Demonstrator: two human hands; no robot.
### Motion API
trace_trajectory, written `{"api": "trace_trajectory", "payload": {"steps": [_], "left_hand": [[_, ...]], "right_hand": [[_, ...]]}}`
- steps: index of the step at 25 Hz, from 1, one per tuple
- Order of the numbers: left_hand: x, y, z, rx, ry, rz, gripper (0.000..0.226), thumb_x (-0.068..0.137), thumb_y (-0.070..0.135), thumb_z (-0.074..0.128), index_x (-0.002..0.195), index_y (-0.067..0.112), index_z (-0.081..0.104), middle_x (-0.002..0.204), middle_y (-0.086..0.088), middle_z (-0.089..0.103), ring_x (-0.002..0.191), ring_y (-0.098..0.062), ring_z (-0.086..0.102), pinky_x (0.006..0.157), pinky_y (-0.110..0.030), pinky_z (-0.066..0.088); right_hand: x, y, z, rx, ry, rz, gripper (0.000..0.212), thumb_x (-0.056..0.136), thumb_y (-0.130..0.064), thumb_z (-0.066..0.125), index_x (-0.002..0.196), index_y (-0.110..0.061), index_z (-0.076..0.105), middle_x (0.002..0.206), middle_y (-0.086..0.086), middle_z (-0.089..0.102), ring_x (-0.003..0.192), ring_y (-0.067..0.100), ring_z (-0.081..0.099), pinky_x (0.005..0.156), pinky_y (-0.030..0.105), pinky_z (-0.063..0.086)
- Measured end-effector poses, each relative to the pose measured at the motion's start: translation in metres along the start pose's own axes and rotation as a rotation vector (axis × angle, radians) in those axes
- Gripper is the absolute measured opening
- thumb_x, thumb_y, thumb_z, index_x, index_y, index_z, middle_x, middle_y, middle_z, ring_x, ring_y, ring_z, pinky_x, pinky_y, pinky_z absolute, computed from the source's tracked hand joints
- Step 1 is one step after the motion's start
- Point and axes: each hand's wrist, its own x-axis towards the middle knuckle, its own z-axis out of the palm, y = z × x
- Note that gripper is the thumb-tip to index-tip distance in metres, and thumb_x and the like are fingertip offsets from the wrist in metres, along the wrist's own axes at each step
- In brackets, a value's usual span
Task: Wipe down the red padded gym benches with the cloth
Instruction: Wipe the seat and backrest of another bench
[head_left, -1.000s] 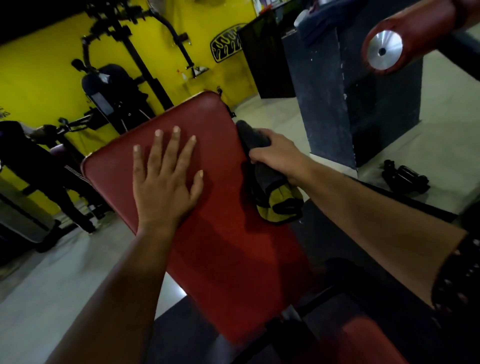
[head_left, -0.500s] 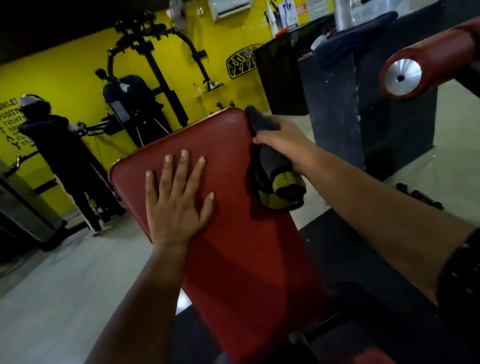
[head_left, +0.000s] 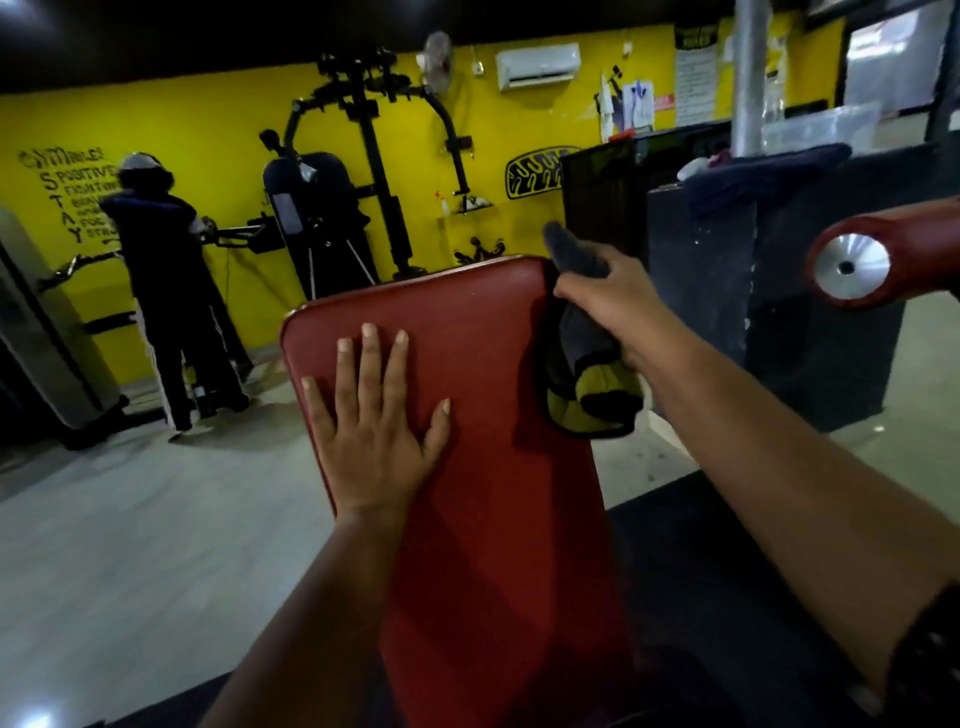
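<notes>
Item one, your left hand (head_left: 374, 431): palm flat on the upper left of the red padded bench (head_left: 493, 519), fingers straight and spread, grip open and holding nothing; it has kept that bracing place through the last second. Item two, your right hand (head_left: 613, 306): grip closed round the cloth (head_left: 587, 364), fingers curled over its dark grey middle. Item three, the cloth itself: a second ago it lay against the right edge partway down the pad; it has since travelled up that edge and now sits at the top right corner, its grey end poking above the upper rim and its yellow-and-black end hanging below your fist. Reading: the right-edge stroke looks spent, with no pad left above it. The broad face under and around your left hand, and the lower stretch toward you, show no cloth on them now, so you would likely sweep across or back down next, lifting the left palm to reach what it covers. Sundries: a red roller with a metal end cap (head_left: 852, 267) at right, and a person (head_left: 156, 291) at a machine by the yellow wall, well apart.
</notes>
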Motion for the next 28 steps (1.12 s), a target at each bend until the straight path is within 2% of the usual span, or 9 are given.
{"api": "trace_trajectory", "payload": {"steps": [4,7,10,13,15,18,21,24,28], "left_hand": [[-0.008,0.005,0.0,-0.06,-0.012,-0.094,0.071,0.094,0.056,0.04,0.154,0.019,0.029,0.161,-0.007,0.023,0.149,-0.026,0.02,0.12,-0.052,0.012],[-0.009,0.006,0.0,-0.06,0.003,-0.098,0.071,0.092,0.054,0.045,0.152,0.019,0.033,0.16,-0.006,0.028,0.148,-0.026,0.024,0.12,-0.051,0.014],[-0.009,0.004,-0.002,-0.071,0.012,-0.087,0.069,0.091,0.053,0.048,0.151,0.019,0.038,0.158,-0.007,0.032,0.147,-0.026,0.026,0.119,-0.053,0.018],[-0.011,0.001,-0.003,-0.072,0.0,-0.072,0.069,0.092,0.051,0.048,0.151,0.019,0.038,0.158,-0.007,0.032,0.147,-0.026,0.026,0.118,-0.054,0.021],[-0.013,0.002,-0.005,-0.069,-0.008,-0.076,0.068,0.092,0.051,0.048,0.151,0.019,0.038,0.159,-0.006,0.031,0.148,-0.025,0.026,0.118,-0.053,0.022],[-0.015,0.002,-0.005,-0.057,-0.009,-0.078,0.067,0.092,0.049,0.048,0.151,0.018,0.038,0.158,-0.006,0.032,0.147,-0.025,0.027,0.117,-0.052,0.024],[-0.016,0.0,-0.004,-0.069,-0.005,-0.067,0.065,0.093,0.047,0.047,0.151,0.017,0.039,0.158,-0.006,0.033,0.147,-0.025,0.028,0.117,-0.051,0.025],[-0.016,0.001,-0.004,-0.068,-0.008,-0.071,0.065,0.094,0.047,0.045,0.151,0.018,0.038,0.158,-0.006,0.033,0.147,-0.025,0.027,0.117,-0.051,0.026],[-0.018,0.0,-0.005,-0.065,-0.006,-0.076,0.063,0.093,0.045,0.046,0.15,0.017,0.04,0.156,-0.007,0.037,0.146,-0.025,0.03,0.117,-0.05,0.026]], "right_hand": [[0.029,-0.054,0.004,-0.677,-0.159,-0.126,0.054,0.083,-0.036,0.068,0.135,-0.028,0.054,0.128,0.008,0.058,0.113,0.03,0.057,0.088,0.038,0.049],[0.014,-0.078,0.025,-1.051,-0.308,-0.496,0.059,0.083,-0.04,0.068,0.139,-0.039,0.049,0.128,0.011,0.049,0.113,0.032,0.053,0.088,0.038,0.045],[0.02,-0.101,0.037,-0.961,-0.548,-0.524,0.06,0.084,-0.032,0.071,0.14,-0.039,0.049,0.132,0.01,0.051,0.121,0.03,0.049,0.095,0.038,0.041],[0.033,-0.11,0.047,-1.09,-0.416,-0.321,0.054,0.082,-0.043,0.068,0.134,-0.032,0.054,0.134,0.009,0.054,0.119,0.032,0.051,0.093,0.042,0.046],[0.023,-0.113,0.068,-1.241,-0.375,-0.428,0.052,0.081,-0.048,0.065,0.13,-0.036,0.055,0.131,0.007,0.055,0.118,0.032,0.051,0.088,0.042,0.046],[0.0,-0.124,0.105,-1.013,-0.58,-0.679,0.051,0.083,-0.039,0.068,0.132,-0.039,0.055,0.131,0.0,0.058,0.119,0.023,0.053,0.092,0.038,0.046],[0.004,-0.137,0.126,-0.907,-0.643,-0.594,0.046,0.085,-0.036,0.066,0.13,-0.035,0.057,0.129,0.001,0.059,0.114,0.022,0.055,0.087,0.034,0.046],[0.008,-0.14,0.14,-1.085,-0.587,-0.636,0.044,0.087,-0.044,0.059,0.129,-0.035,0.056,0.126,0.002,0.059,0.11,0.025,0.055,0.08,0.035,0.045],[0.001,-0.133,0.155,-1.012,-0.623,-0.882,0.05,0.09,-0.07,0.039,0.133,-0.049,0.051,0.131,-0.001,0.052,0.121,0.023,0.051,0.094,0.043,0.044]]}}
